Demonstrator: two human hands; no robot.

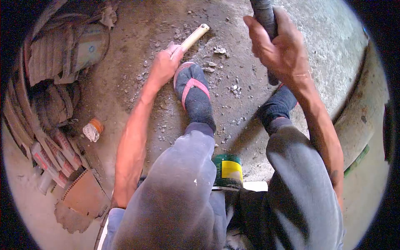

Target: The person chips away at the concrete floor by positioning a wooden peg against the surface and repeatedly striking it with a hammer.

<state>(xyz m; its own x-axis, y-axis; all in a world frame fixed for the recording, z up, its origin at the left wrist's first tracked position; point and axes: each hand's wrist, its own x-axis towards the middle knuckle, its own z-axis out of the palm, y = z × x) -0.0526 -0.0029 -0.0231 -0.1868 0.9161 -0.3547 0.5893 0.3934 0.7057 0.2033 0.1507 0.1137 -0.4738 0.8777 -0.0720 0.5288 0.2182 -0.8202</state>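
Note:
My left hand (164, 66) is closed around a pale wooden handle (196, 36) with a small hole near its end. The handle points up and to the right, and whatever is at its other end is hidden by my hand. My right hand (281, 52) is wrapped round a dark, thick tool handle (264, 14) that stands nearly upright. Its top runs out of view, so the tool's kind cannot be told. Its lower end sticks out below my palm, above my right foot. Several pale crumbled chips (219, 51) lie on the floor between my hands.
My socked foot in a pink-strapped flip-flop (193, 85) is beside my left hand. A green can with a yellow label (231, 173) stands between my legs. An orange-and-white container (93, 130) lies at left, near stacked sacks (89, 48) and a brown board (85, 193).

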